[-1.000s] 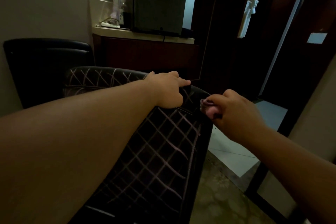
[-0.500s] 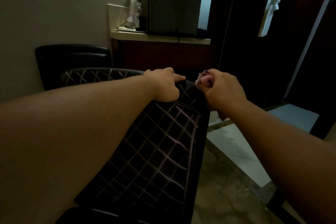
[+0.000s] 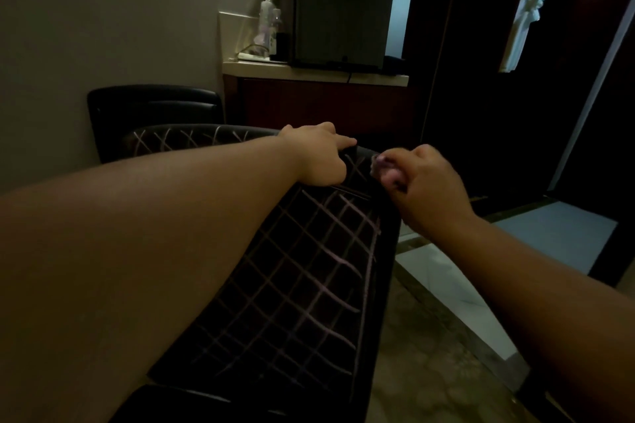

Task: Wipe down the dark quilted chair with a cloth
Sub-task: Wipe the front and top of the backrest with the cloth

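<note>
Left hand point(image 3: 318, 156) is gripping the chair point(image 3: 292, 278) top at frame centre; right hand point(image 3: 421, 182) is clenching the cloth point(image 3: 385, 170) beside it. I'm expecting the bunched wad to skip the stitched grooves.

The right hand point(image 3: 426, 189) and cloth point(image 3: 386, 171) slid back along the chair's point(image 3: 309, 268) edge.
</note>
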Action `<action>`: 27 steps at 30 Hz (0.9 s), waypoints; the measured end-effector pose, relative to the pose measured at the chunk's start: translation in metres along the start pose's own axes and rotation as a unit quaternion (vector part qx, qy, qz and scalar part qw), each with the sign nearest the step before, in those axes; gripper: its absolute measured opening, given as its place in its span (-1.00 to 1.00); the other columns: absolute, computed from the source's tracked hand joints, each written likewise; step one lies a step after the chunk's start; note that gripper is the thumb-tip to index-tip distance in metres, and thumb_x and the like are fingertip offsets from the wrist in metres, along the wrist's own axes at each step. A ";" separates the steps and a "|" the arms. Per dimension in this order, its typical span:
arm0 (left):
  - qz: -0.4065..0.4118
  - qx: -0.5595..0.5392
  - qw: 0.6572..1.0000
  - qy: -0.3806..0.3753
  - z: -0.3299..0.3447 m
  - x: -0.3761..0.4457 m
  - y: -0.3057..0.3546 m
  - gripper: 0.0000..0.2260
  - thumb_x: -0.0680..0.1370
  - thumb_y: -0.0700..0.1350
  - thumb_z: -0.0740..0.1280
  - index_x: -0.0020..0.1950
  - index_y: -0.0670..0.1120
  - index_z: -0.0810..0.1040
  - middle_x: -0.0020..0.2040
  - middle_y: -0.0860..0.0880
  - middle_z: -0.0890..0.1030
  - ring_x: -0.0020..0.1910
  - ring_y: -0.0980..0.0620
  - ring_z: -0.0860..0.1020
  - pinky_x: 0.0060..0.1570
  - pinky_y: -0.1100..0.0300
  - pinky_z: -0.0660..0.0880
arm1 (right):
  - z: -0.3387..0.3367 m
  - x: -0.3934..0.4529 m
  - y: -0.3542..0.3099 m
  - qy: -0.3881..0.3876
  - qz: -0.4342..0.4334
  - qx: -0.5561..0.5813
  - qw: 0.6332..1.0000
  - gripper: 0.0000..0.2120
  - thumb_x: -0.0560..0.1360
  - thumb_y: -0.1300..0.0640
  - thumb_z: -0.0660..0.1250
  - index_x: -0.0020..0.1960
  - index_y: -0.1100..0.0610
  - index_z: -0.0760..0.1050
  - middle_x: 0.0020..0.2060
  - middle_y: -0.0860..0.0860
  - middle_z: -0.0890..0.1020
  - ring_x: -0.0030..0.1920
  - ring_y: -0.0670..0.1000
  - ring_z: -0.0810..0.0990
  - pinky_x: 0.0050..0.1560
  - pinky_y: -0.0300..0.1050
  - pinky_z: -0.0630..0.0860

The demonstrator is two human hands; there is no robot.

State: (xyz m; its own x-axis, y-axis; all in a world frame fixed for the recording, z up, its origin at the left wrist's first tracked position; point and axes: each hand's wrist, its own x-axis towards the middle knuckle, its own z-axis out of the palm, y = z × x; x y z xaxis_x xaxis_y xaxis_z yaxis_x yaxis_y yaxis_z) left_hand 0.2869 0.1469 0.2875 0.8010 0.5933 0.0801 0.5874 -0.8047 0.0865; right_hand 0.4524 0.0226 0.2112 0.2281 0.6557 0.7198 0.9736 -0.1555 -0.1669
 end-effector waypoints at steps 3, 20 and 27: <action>0.005 0.007 1.000 -0.001 0.001 0.004 -0.002 -0.32 0.55 -0.01 0.25 0.64 0.25 0.10 0.56 0.02 0.23 0.52 -0.15 0.27 0.52 -0.25 0.10 | 0.003 -0.007 0.001 -0.046 -0.037 -0.042 0.997 -0.57 0.54 -0.20 0.11 0.30 -0.07 0.50 -0.03 -0.01 0.42 -0.16 -0.03 0.46 -0.23 -0.15 0.48; 0.050 0.001 0.998 0.031 -0.004 0.030 -0.001 -0.43 0.58 -0.03 0.25 0.60 0.19 0.26 0.46 0.04 0.36 0.42 -0.07 0.37 0.28 0.00 0.42 | 0.019 -0.003 0.014 0.053 -0.026 -0.014 0.998 -0.69 0.61 -0.07 0.17 0.26 0.03 0.50 -0.05 -0.02 0.43 -0.19 -0.06 0.44 -0.25 -0.22 0.43; 0.092 0.002 0.995 0.036 -0.010 0.027 -0.017 -0.44 0.58 -0.03 0.30 0.59 0.18 0.30 0.16 0.15 0.38 0.22 0.08 0.38 0.02 0.15 0.38 | 0.010 -0.007 0.014 0.023 -0.110 -0.028 0.993 -0.72 0.58 -0.01 0.30 0.25 0.06 0.55 -0.02 0.04 0.48 -0.20 -0.04 0.45 -0.27 -0.15 0.50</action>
State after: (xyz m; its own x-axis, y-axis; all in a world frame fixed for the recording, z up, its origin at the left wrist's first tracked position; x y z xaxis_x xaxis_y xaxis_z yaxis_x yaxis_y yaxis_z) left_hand 0.2971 0.1768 0.2986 0.8847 0.4357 0.1659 0.4322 -0.8999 0.0588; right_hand 0.4642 0.0233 0.1968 0.0091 0.6446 0.7644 0.9979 -0.0549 0.0344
